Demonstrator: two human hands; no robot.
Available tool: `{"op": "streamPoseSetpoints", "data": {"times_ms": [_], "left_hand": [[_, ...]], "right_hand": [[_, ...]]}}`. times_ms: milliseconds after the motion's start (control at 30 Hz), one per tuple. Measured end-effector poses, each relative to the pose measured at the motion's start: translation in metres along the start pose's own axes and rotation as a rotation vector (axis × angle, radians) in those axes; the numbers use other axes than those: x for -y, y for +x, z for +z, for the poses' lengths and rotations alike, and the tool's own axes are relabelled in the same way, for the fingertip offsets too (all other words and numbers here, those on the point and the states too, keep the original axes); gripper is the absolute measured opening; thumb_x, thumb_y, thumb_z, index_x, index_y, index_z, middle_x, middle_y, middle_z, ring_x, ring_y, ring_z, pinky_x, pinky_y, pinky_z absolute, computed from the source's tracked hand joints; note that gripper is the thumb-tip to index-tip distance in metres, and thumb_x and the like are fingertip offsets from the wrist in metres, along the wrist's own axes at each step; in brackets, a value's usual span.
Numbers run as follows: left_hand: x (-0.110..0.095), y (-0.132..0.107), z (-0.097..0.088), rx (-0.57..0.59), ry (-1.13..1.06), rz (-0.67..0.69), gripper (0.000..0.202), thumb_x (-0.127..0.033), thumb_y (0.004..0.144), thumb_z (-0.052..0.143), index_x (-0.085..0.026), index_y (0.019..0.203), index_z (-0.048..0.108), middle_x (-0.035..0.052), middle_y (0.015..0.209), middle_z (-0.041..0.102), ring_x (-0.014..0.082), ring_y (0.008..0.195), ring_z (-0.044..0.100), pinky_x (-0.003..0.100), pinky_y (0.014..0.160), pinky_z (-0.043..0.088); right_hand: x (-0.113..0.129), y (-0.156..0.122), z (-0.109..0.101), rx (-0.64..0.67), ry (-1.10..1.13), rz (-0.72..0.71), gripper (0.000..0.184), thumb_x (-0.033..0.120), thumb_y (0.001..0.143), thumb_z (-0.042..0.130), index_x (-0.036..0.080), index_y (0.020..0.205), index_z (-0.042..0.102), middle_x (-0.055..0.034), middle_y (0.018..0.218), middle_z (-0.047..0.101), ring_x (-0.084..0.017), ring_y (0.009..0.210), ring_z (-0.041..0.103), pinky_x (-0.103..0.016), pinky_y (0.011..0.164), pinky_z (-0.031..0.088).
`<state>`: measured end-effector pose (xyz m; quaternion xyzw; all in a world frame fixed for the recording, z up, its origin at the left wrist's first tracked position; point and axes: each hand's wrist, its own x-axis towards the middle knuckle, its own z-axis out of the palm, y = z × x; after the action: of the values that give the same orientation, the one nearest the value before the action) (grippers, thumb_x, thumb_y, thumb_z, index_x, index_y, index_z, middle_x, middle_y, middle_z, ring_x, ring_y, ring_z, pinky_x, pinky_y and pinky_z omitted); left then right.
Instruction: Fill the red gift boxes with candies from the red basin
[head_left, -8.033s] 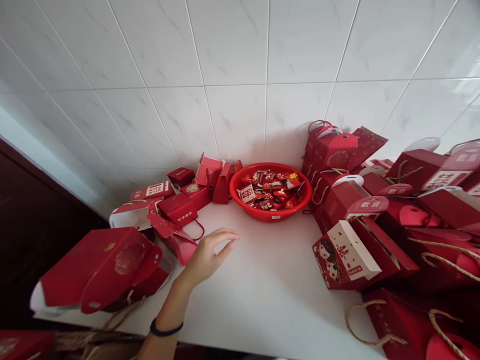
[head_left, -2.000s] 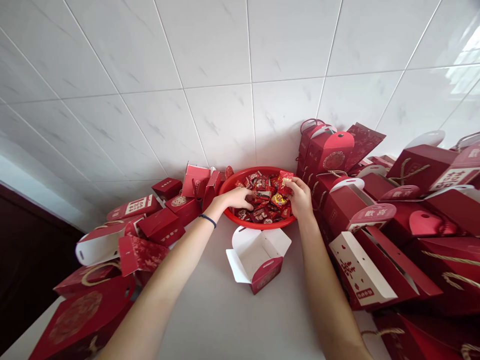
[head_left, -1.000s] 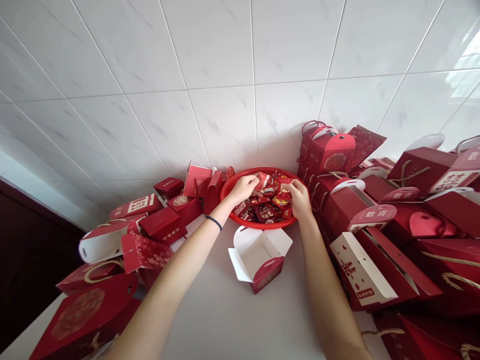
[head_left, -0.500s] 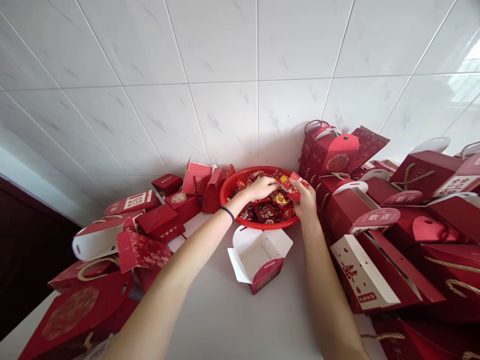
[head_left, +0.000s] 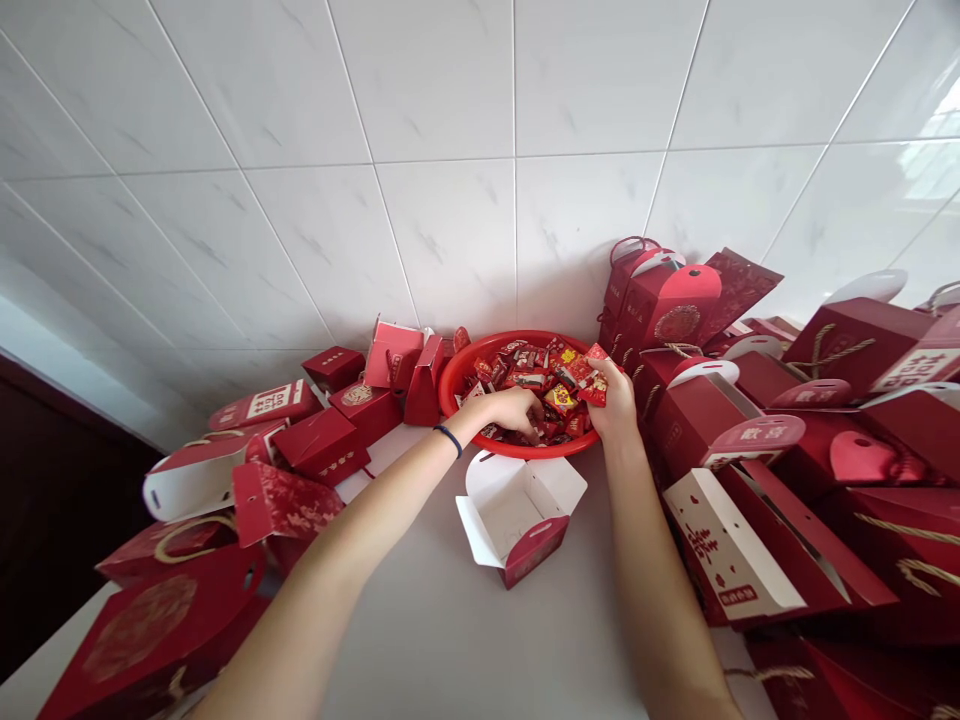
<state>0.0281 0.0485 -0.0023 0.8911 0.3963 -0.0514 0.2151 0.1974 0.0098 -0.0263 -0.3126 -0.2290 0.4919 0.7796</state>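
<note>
A round red plastic basin (head_left: pixel 450 385) full of small wrapped candies (head_left: pixel 529 378) stands against the tiled wall. My left hand (head_left: pixel 514 412), a dark band at its wrist, reaches down into the candies near the basin's front. Its fingers curl among the wrappers, and whether they grip one is hidden. Over the basin's right rim, my right hand (head_left: pixel 616 398) is closed around several red candy packets (head_left: pixel 595 388). Just in front of the basin sits an open gift box (head_left: pixel 534 553), white inside and dark red outside, its flaps spread. No candy shows inside it.
Red gift boxes (head_left: pixel 319 445) crowd the table's left side. More boxes with rope handles (head_left: pixel 705 420) are piled along the right, close to my right forearm. A white-fronted box (head_left: pixel 727 550) leans there. The grey table (head_left: pixel 480 650) lies between the piles.
My left hand has moved from the basin's middle toward its front and lower into the candies. My right hand stays near the right rim, still holding packets. The open box has not moved.
</note>
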Motion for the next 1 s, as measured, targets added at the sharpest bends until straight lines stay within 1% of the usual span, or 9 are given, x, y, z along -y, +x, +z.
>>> {"op": "streamPoseSetpoints", "data": {"times_ms": [100,233,300,433,567,633,767,867,1000], "left_hand": [[0.005,-0.004,-0.007,-0.106,-0.028,-0.049,0.029,-0.023,0.062,0.082,-0.022,0.091,0.078,0.0031,0.087,0.078,0.0239,0.081,0.072,0.026,0.071,0.052],[0.015,-0.009,-0.025,-0.38,-0.108,-0.119,0.026,-0.024,0.079,0.071,-0.019,0.105,0.073,0.0075,0.104,0.077,0.0235,0.093,0.071,0.028,0.079,0.052],[0.017,-0.009,-0.031,-0.445,-0.169,-0.116,0.025,-0.028,0.087,0.065,-0.018,0.108,0.071,0.0071,0.105,0.077,0.0208,0.091,0.071,0.026,0.078,0.052],[0.016,-0.006,-0.033,-0.419,-0.257,-0.047,0.022,-0.028,0.085,0.068,-0.018,0.105,0.072,0.0053,0.108,0.077,0.0186,0.09,0.071,0.025,0.076,0.052],[0.01,-0.002,-0.026,-0.245,-0.243,0.051,0.012,-0.023,0.082,0.069,-0.017,0.09,0.076,0.0022,0.091,0.079,0.0191,0.082,0.072,0.025,0.073,0.052],[0.005,0.003,-0.022,-0.188,-0.202,0.092,0.011,-0.018,0.082,0.067,-0.018,0.086,0.078,0.002,0.09,0.08,0.0197,0.083,0.073,0.026,0.076,0.053],[-0.006,0.019,-0.016,-0.249,-0.082,0.115,0.029,-0.009,0.083,0.059,-0.019,0.103,0.077,0.0067,0.114,0.078,0.023,0.108,0.069,0.029,0.097,0.049],[-0.013,0.034,-0.016,-0.261,0.012,0.053,0.022,-0.012,0.081,0.063,-0.016,0.099,0.076,0.013,0.108,0.077,0.0288,0.106,0.069,0.035,0.097,0.05],[-0.019,0.051,-0.016,-0.276,0.078,-0.038,0.013,-0.017,0.081,0.065,-0.013,0.09,0.074,0.0172,0.099,0.076,0.0329,0.103,0.07,0.039,0.094,0.051]], "right_hand": [[0.0,-0.001,0.001,0.036,-0.015,-0.004,0.007,0.015,0.065,0.07,0.018,0.071,0.067,0.0006,0.071,0.074,-0.016,0.067,0.073,-0.025,0.066,0.061],[0.001,-0.002,0.001,0.057,-0.03,-0.002,0.008,0.015,0.065,0.068,0.018,0.073,0.069,-0.0013,0.074,0.076,-0.017,0.071,0.074,-0.026,0.07,0.061],[0.001,-0.002,0.001,0.058,-0.035,0.001,0.007,0.016,0.066,0.07,0.018,0.073,0.068,-0.0011,0.073,0.075,-0.017,0.07,0.073,-0.025,0.069,0.061],[0.003,-0.002,0.0,0.056,-0.039,0.006,0.006,0.017,0.066,0.071,0.018,0.072,0.069,-0.0009,0.069,0.074,-0.015,0.066,0.072,-0.023,0.067,0.06],[0.004,-0.002,0.0,0.06,-0.04,0.01,0.006,0.018,0.067,0.072,0.018,0.071,0.068,-0.0005,0.068,0.073,-0.015,0.063,0.071,-0.023,0.066,0.06],[0.004,-0.003,0.0,0.06,-0.037,0.011,0.007,0.018,0.066,0.072,0.018,0.071,0.068,0.0001,0.068,0.073,-0.015,0.063,0.071,-0.023,0.064,0.06],[0.004,-0.004,0.001,0.058,-0.033,0.011,0.009,0.019,0.063,0.072,0.019,0.071,0.068,0.001,0.069,0.073,-0.014,0.061,0.069,-0.024,0.062,0.06],[0.005,-0.004,0.002,0.059,-0.031,0.008,0.008,0.019,0.063,0.072,0.019,0.07,0.068,0.0009,0.069,0.073,-0.014,0.061,0.069,-0.024,0.063,0.06],[0.005,-0.004,0.002,0.06,-0.031,0.01,0.008,0.018,0.065,0.072,0.019,0.07,0.066,0.0012,0.067,0.072,-0.014,0.061,0.069,-0.024,0.063,0.06]]}}
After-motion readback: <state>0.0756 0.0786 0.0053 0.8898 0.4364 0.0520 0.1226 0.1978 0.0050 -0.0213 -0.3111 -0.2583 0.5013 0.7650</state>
